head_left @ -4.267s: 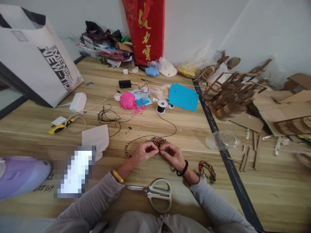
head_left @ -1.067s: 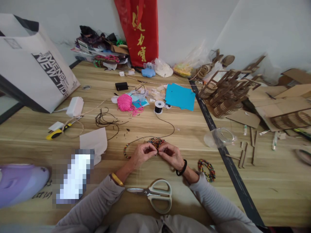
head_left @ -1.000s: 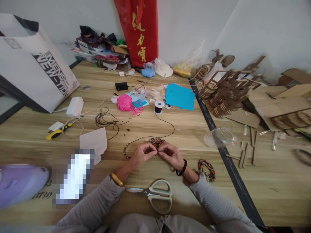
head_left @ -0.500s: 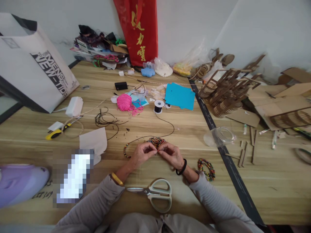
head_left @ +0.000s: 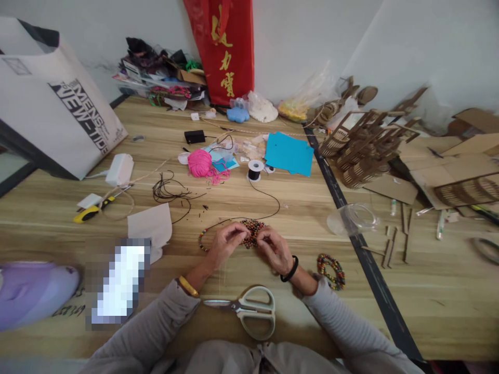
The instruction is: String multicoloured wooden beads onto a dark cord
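Note:
Multicoloured beads lie in a heap [head_left: 254,234] on the wooden table, between my hands. My left hand [head_left: 228,243] is closed in a pinch at the heap's left side. A black cord strung with beads [head_left: 201,240] curves out from under this hand, and its held end is too small to see clearly. At the heap's right edge, my right hand [head_left: 276,250] has thumb and fingertips drawn together; whatever they hold is hidden. The cord leads back to a black spool [head_left: 254,170]. A coiled bead strand [head_left: 331,271] rests right of my right wrist.
Scissors [head_left: 249,311] lie near my body, blades pointing left. To the left are a phone [head_left: 120,283], a yellow cutter [head_left: 88,213] and loose black cord [head_left: 167,189]. Pink yarn [head_left: 199,163] and blue sheets [head_left: 289,154] lie farther back. Wooden models [head_left: 362,148] stand at right.
My hands have moved apart from the fingertip-to-fingertip pinch. The right hand has shifted slightly right and down to the bead heap, and more of the heap now shows between them.

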`<state>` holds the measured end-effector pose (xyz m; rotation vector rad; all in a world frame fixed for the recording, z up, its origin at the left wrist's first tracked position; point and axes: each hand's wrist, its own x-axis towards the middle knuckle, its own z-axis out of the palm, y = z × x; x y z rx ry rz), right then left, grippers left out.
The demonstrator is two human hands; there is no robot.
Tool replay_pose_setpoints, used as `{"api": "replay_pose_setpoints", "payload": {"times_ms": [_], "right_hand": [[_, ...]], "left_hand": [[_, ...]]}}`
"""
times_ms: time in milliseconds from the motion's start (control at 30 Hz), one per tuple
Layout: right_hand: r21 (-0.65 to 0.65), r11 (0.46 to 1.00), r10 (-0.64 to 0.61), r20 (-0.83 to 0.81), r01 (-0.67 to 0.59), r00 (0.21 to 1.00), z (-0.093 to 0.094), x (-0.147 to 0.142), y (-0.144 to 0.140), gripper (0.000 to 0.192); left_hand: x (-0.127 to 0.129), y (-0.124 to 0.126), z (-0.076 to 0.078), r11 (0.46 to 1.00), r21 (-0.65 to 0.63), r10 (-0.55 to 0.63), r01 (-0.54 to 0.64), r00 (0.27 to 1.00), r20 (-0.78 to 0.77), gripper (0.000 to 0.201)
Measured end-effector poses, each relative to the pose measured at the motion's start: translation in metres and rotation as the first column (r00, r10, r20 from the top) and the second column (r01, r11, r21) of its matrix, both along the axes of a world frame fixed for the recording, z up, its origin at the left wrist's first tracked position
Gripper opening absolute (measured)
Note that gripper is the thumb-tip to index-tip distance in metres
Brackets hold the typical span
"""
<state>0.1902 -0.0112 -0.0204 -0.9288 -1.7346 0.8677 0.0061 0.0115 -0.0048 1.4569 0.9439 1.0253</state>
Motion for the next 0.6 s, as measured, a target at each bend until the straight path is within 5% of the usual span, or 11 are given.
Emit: {"api": "replay_pose_setpoints", "payload": {"times_ms": [200,367,600], "right_hand": [[0.109,0.994,-0.009,0.031,0.006,0.999,0.0038,-0.0007,0.0001,0.011],[0.119,0.993,-0.002,0.036,-0.002,0.999,0.0038,-0.0005,0.0002,0.009],[0.098,0.994,0.032,0.074,-0.039,0.997,0.0061,-0.0005,-0.0003,0.012]], "left_hand": [[-0.0019,-0.0025,0.0068,1.0,-0.002,-0.008,0.008,1.0,-0.029,0.021],[0.0002,-0.0038,0.0026,0.994,0.032,-0.096,0.103,0.98,-0.176,0.015],[0.0021,-0.002,-0.0022,0.994,0.035,-0.098,0.105,0.982,-0.164,0.015]]}}
